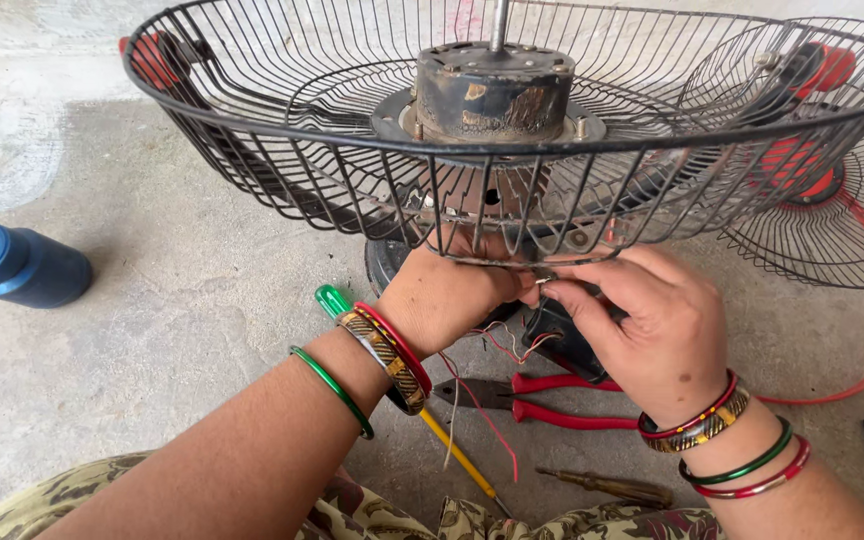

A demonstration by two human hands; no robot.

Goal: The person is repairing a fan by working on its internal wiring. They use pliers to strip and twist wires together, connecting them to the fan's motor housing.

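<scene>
Thin red and white wires are pinched by both hands beneath the black wire fan guard; red-handled pliers lie on the concrete floor.

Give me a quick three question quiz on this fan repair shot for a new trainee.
1. True or false: the pliers with red handles lie on the floor, in neither hand.
2. Which side of the picture has the blue container: left or right?
3. What are the left hand and right hand working on under the wire fan guard?

Key
1. True.
2. Left.
3. Thin wires at the guard's lower edge.
</scene>
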